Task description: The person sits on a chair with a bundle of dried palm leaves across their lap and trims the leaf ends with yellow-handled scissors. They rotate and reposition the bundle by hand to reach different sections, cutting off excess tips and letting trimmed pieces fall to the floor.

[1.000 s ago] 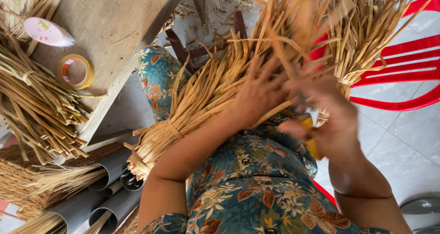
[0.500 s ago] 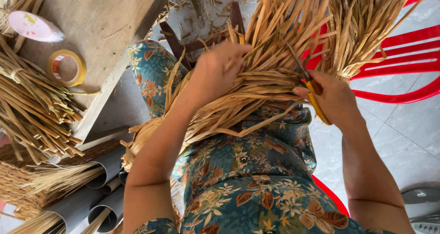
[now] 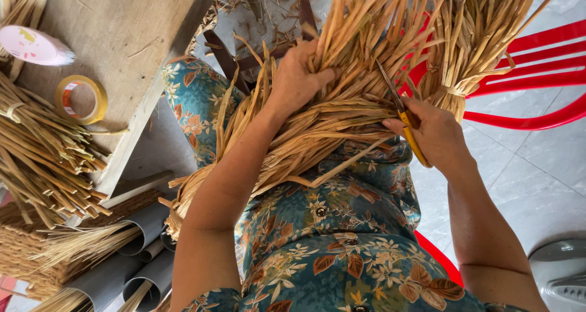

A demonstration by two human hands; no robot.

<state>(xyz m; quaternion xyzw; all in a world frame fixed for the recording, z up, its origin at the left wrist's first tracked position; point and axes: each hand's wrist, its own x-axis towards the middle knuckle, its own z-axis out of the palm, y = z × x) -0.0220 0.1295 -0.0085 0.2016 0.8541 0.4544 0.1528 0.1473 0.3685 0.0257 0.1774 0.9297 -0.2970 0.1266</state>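
A thick bundle of dried straw-coloured reeds [image 3: 342, 104] lies across my lap, fanning out toward the upper right. My left hand [image 3: 297, 79] presses down on the bundle's middle, fingers closed around a clump of stalks. My right hand [image 3: 431, 133] grips yellow-handled scissors [image 3: 400, 113], whose dark blades point up into the reeds beside the left hand. My lap is covered by teal cloth with a leaf pattern [image 3: 342, 239].
A wooden table [image 3: 116, 37] at upper left carries a yellow tape roll [image 3: 81, 98], a pink-topped container [image 3: 33, 44] and tied reed bundles [image 3: 39, 153]. Grey tubes [image 3: 140, 263] holding reeds lie at lower left. A red plastic chair [image 3: 537, 74] stands at right on the tiled floor.
My left hand has slid up the bundle and settled on its middle. My right hand with the scissors has steadied, its blades now in the reeds.
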